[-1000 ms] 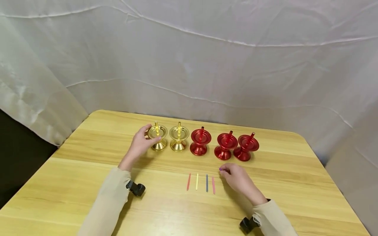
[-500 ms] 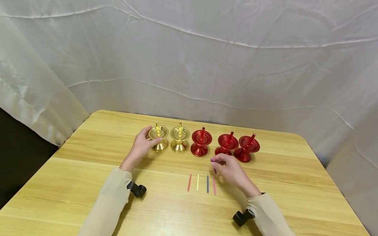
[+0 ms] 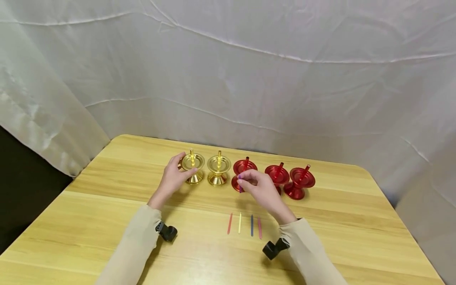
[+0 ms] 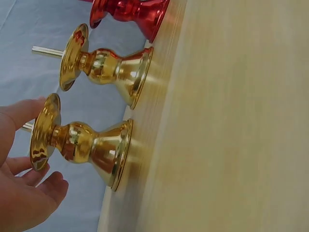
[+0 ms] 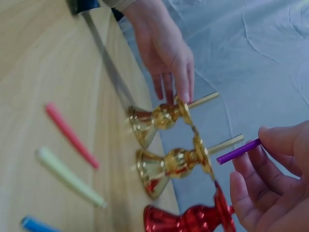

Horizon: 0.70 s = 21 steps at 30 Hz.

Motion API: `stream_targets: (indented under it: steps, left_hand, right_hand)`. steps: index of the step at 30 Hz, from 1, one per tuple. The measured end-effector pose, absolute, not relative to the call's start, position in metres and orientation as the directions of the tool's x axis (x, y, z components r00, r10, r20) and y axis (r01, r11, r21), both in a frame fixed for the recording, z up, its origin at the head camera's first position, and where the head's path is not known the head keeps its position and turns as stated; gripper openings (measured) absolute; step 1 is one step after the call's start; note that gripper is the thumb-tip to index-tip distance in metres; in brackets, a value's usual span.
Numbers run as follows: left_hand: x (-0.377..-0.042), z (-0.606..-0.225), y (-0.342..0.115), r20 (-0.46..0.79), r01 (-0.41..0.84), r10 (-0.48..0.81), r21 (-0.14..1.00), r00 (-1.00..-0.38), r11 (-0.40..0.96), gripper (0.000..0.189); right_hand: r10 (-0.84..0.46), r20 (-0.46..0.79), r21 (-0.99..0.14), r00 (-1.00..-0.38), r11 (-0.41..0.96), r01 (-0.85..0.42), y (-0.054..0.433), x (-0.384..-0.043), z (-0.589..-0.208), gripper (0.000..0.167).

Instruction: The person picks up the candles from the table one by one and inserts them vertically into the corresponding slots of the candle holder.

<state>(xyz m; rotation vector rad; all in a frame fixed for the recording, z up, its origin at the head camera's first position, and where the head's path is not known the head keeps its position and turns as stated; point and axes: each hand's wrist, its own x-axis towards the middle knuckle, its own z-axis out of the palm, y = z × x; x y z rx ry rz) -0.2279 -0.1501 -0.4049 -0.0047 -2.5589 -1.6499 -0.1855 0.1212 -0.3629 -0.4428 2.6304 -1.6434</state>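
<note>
Right hand (image 3: 261, 190) pinches one purple stick (image 5: 239, 151): slim, straight, glossy. Left hand (image 3: 172, 179) grips one gold stand (image 4: 79, 142); second gold stand (image 3: 217, 177) to its right. Beyond right hand, three red stands (image 3: 297, 184). Near side of it, four sticks (image 3: 240, 223) on desk (image 3: 199, 253).

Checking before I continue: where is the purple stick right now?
The right hand pinches the purple stick; in the head view the stick shows against the leftmost red holder, right of the two gold holders.
</note>
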Motion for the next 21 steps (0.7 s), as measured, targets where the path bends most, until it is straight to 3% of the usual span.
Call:
stream_targets:
  steps: [21]
  left_hand:
    - [-0.230, -0.409, -0.148, 0.090, 0.077, -0.018, 0.929, -0.996, 0.361, 0.075]
  right_hand:
    - [-0.228, 0.262, -0.904, -0.938, 0.282, -0.321, 0.055, -0.232, -0.319, 0.015]
